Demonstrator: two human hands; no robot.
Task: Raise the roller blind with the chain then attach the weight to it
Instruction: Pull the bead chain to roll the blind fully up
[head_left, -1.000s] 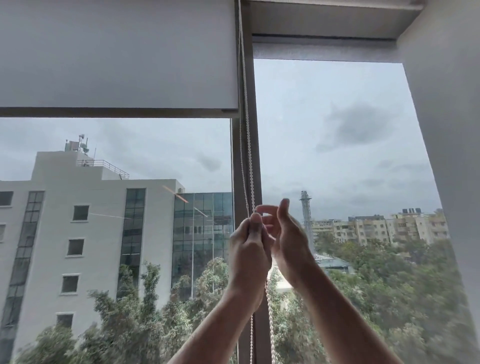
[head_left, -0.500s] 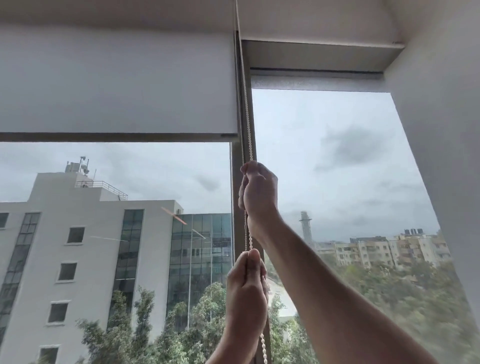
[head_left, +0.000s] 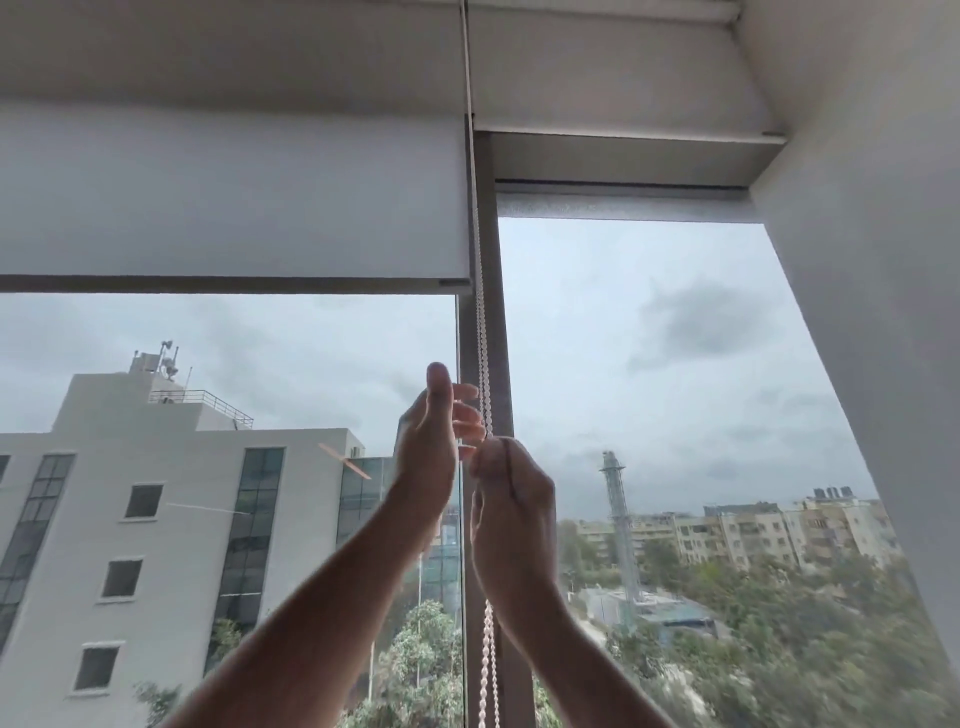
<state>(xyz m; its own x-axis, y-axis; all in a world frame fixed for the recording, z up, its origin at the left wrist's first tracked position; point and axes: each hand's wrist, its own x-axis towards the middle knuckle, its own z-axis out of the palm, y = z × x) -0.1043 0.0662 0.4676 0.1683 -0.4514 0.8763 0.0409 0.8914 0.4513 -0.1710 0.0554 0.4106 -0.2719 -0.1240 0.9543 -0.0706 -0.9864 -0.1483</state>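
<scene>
- Clearly, in the head view, the right hand (head_left: 511, 512) is clenched around the white beaded pull chain (head_left: 482, 343), which hangs along the dark vertical window post (head_left: 500, 332) and comes out again below the fist.
- The left hand (head_left: 434, 444) is released: its thumb points up and its fingers (head_left: 467, 415) are spread just beside the chain, perhaps touching it, but they do not close on it.
- The pale grey fabric roller blind (head_left: 234, 197) on the left pane is raised only in part; its dark bottom bar (head_left: 223, 284) sits in the upper third of the glass. The weight is not visible.
- What could go wrong, as a judgement: the beads may slip through one fist when the hands change, so the blind drops back; pulling the wrong strand of the loop would lower it.
- The room shows a white ceiling recess (head_left: 597, 93) and a white side wall (head_left: 872, 260). Outside are buildings, trees and a cloudy sky.
</scene>
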